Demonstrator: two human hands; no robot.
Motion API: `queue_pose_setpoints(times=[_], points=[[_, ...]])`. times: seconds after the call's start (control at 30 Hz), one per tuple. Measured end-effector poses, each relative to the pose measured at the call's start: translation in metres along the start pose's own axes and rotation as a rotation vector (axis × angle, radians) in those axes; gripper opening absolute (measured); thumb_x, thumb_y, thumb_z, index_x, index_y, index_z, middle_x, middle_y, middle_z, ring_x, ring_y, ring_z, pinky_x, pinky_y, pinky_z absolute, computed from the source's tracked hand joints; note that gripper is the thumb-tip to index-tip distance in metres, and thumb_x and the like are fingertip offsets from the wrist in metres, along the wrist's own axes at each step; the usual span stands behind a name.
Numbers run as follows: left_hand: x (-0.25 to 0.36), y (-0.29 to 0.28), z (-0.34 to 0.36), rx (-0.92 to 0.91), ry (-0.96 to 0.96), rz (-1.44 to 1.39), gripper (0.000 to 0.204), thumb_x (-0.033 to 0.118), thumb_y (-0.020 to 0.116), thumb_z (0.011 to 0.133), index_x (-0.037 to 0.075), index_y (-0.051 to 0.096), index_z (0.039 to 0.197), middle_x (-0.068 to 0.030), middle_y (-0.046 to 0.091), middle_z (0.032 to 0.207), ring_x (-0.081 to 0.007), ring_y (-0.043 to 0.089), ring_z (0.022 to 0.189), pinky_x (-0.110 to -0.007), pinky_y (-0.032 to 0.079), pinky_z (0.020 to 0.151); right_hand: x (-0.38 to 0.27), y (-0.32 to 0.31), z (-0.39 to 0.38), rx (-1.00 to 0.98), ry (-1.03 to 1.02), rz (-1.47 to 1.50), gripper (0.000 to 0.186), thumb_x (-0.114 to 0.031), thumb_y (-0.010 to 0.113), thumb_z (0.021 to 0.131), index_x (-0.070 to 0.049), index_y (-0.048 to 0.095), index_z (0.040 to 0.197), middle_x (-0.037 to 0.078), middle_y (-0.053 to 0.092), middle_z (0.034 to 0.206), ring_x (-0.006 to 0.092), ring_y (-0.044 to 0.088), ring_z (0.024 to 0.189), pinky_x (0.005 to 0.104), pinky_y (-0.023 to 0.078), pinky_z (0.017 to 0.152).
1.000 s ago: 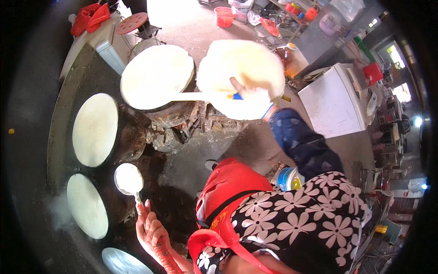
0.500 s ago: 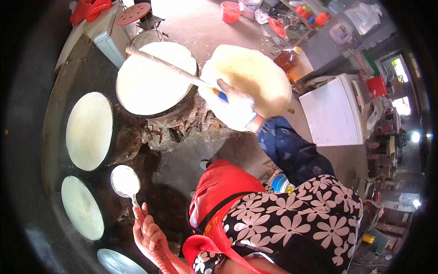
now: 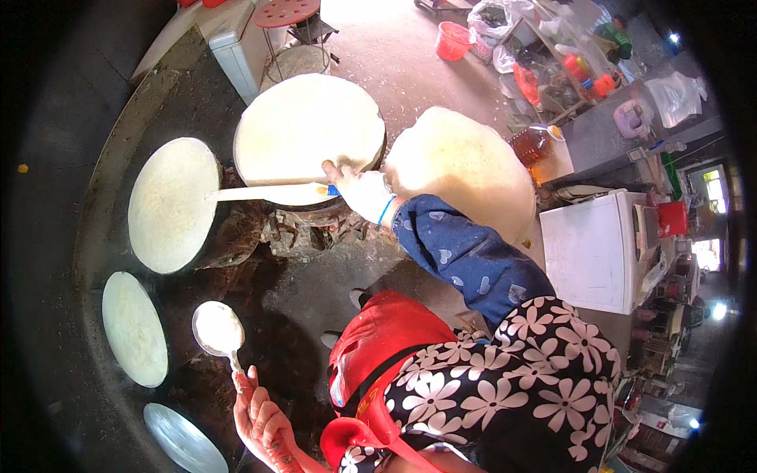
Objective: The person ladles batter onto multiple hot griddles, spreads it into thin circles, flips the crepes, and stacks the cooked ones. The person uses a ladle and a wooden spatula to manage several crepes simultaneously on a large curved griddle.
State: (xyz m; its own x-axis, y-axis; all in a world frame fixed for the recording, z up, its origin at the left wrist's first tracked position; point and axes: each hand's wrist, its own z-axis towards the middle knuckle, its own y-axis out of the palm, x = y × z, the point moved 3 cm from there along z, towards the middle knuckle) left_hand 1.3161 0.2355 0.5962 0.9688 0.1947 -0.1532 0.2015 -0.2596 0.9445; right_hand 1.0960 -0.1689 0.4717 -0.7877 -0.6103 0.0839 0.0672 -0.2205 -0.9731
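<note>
My left hand is wrapped round the handle of a ladle, its bowl coated with pale batter. In a white glove, my right hand grips a long flat wooden spatula near blue wrapping. The spatula points left, and its tip meets the right edge of a thin round pancake on a griddle. Behind it lies a bigger pancake on another griddle. To the right of the glove is a broad pile of pale flat pancakes; my sleeve covers part of its near side.
Another pancake cooks at lower left, beside a shiny bare griddle. A white cabinet and a jug of amber liquid stand at right. Farther off are a red stool and a red bucket.
My right hand has come nearer and left, swinging the spatula from above the big pancake down to the left griddle's pancake. My left hand still holds the ladle; the view has shifted somewhat.
</note>
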Motion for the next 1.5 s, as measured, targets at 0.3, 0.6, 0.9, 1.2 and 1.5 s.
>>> queue_pose_setpoints(times=[0.3,0.6,0.9,1.2,1.5], points=[[0.025,-0.002,0.006,-0.001,-0.042,-0.032,0.058,0.022,0.040,0.115,-0.014,0.029,0.159,-0.0074,0.050,0.086,-0.0147,0.049,0.058,-0.027,0.045,0.049,0.046,-0.068,0.073,0.484,0.004,-0.010,0.057,-0.017,0.051,0.104,-0.008,0.037,0.160,0.015,0.075,0.089,0.0263,0.075,0.067,0.0430,0.055,0.052],[0.031,0.035,0.000,0.243,-0.110,0.321,0.055,0.031,0.030,0.118,-0.008,0.038,0.155,-0.0033,0.046,0.078,-0.0117,0.038,0.051,-0.026,0.039,0.044,-0.039,-0.075,0.034,0.421,0.160,0.491,0.060,-0.037,0.051,0.106,-0.014,0.045,0.162,0.018,0.073,0.102,0.0331,0.074,0.085,0.0505,0.058,0.076],[0.032,0.058,0.052,0.084,-0.492,0.206,0.054,0.031,0.030,0.118,-0.010,0.039,0.152,-0.0036,0.046,0.078,-0.0130,0.040,0.053,-0.027,0.041,0.049,-0.008,-0.193,0.018,0.390,0.457,0.720,0.044,-0.013,0.068,0.088,-0.004,0.068,0.131,0.025,0.075,0.101,0.0358,0.075,0.099,0.0472,0.058,0.085],[0.060,0.050,0.075,0.064,-0.593,0.179,0.054,0.032,0.031,0.119,-0.012,0.040,0.149,-0.0044,0.045,0.078,-0.0140,0.040,0.053,-0.028,0.039,0.051,0.166,-0.232,-0.183,0.744,1.077,1.160,0.042,-0.022,0.092,0.076,-0.002,0.076,0.109,0.007,0.072,0.087,0.0181,0.066,0.063,0.0317,0.055,0.049],[0.034,0.049,0.086,0.176,-0.540,0.115,0.058,0.034,0.031,0.119,-0.012,0.037,0.153,-0.0051,0.044,0.078,-0.0146,0.038,0.052,-0.029,0.038,0.047,0.192,-0.058,-0.332,0.717,1.725,1.115,0.030,-0.021,0.089,0.084,0.001,0.076,0.100,0.008,0.072,0.080,0.0174,0.060,0.053,0.0314,0.051,0.047]])
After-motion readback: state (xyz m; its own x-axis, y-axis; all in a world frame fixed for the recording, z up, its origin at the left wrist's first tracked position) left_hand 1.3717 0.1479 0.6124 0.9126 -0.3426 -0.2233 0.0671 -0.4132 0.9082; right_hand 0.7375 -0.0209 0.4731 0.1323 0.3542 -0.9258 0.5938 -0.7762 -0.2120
